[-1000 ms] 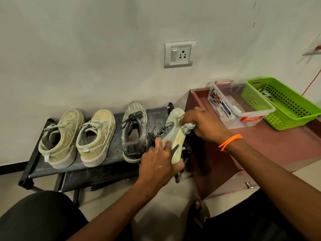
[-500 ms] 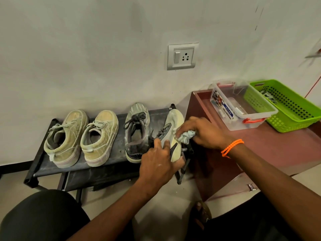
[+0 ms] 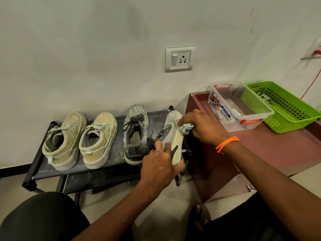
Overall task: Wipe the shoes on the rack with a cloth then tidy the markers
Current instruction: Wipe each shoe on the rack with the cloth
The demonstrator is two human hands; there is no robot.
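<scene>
The left hand (image 3: 160, 162) clamps the heel end of a grey sneaker (image 3: 171, 136) and tips it onto its side, sole turned toward the right, probably so the pale sole edge faces the cloth. Just beyond that grip, at the toe end, the right hand (image 3: 203, 129) has its fingers closed around a bunched cloth (image 3: 186, 127), pressed against the sole. The shoe sits at the right end of the black rack (image 3: 40, 164); directly left of the holding hand stands its upright mate (image 3: 136, 134), and farther left a pair of tan sneakers (image 3: 80, 140). To the right of the wiping hand, on a reddish table (image 3: 286, 150), are a clear box (image 3: 243, 108) and a green basket (image 3: 286, 108); whether markers lie inside I cannot tell.
</scene>
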